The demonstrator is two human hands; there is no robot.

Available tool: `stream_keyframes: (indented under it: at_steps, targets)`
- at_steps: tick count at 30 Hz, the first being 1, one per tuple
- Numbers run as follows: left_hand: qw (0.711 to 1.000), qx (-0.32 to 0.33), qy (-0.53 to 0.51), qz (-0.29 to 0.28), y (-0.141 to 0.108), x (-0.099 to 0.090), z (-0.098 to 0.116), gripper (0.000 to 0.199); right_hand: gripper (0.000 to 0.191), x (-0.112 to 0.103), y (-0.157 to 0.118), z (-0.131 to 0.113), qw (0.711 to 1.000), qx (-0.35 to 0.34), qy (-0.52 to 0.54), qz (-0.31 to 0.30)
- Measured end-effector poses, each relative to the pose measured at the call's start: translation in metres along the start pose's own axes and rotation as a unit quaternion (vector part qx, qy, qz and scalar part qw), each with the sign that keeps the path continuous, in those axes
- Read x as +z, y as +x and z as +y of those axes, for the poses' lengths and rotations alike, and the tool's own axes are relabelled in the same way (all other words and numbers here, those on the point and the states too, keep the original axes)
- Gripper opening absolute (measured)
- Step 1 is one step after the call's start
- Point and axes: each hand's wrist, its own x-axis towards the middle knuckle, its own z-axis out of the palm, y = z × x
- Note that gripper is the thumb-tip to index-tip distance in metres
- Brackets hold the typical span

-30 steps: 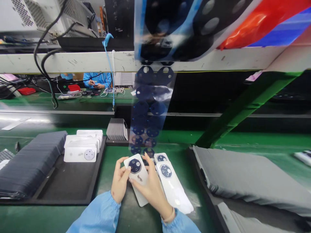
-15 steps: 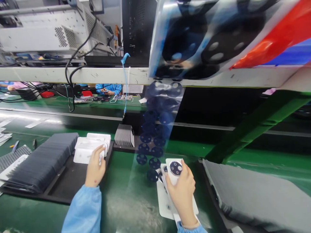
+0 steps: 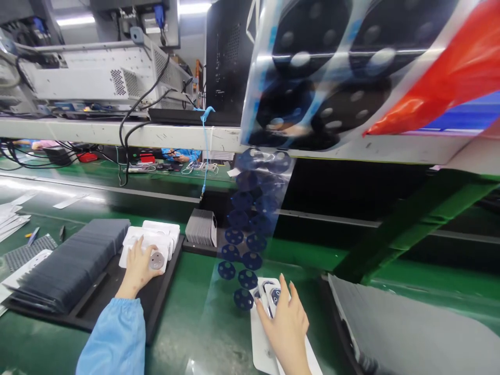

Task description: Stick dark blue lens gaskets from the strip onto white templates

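My left hand (image 3: 137, 268) rests on a small pile of white phone back panels (image 3: 162, 229) at the left. Its fingers curl around the front panel, beside the grey round camera disc (image 3: 157, 260) with small holes. Over on the right, my right hand (image 3: 287, 323) lies with outstretched fingers above a few overlapping white back panels (image 3: 261, 338); a dark camera disc (image 3: 275, 296) partly shows beside its fingers. A clear film strip (image 3: 253, 260) bearing rows of dark blue discs hangs down and ends near my right thumb.
A black tray (image 3: 164, 302) holds a long row of dark sheets (image 3: 74, 265). A stack of thin grey cards (image 3: 201, 227) stands mid-table. Grey sheets (image 3: 422, 323) fill another tray at the right. A white shelf beam (image 3: 187, 136) crosses above; a green post (image 3: 406, 229) slants at the right.
My left hand has shifted left and curled around the front panel, uncovering its disc. My right hand has loosened from its upright panel, which lies lower, and its fingers have stretched out. The view has tilted upward.
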Motion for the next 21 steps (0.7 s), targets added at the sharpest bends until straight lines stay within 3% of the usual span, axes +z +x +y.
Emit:
stream_keyframes:
  at_steps: [9,15,18,21]
  targets:
    - [0.999,0.012,-0.025,0.036,0.003,-0.001,-0.001,0.055,0.068,0.007,-0.002,0.006,0.998,-0.018,0.052,0.013]
    - [0.987,0.053,-0.139,0.064,0.001,-0.011,0.003,0.024,0.067,0.000,0.004,0.000,0.993,0.007,0.115,0.019]
    - [0.978,0.078,-0.191,0.028,-0.002,-0.022,0.007,0.010,0.060,-0.013,0.007,-0.010,0.970,0.039,0.240,0.011]
    - [0.972,0.066,-0.224,0.037,-0.012,-0.036,0.016,0.013,0.059,-0.025,0.005,-0.022,0.921,0.059,0.384,-0.004]
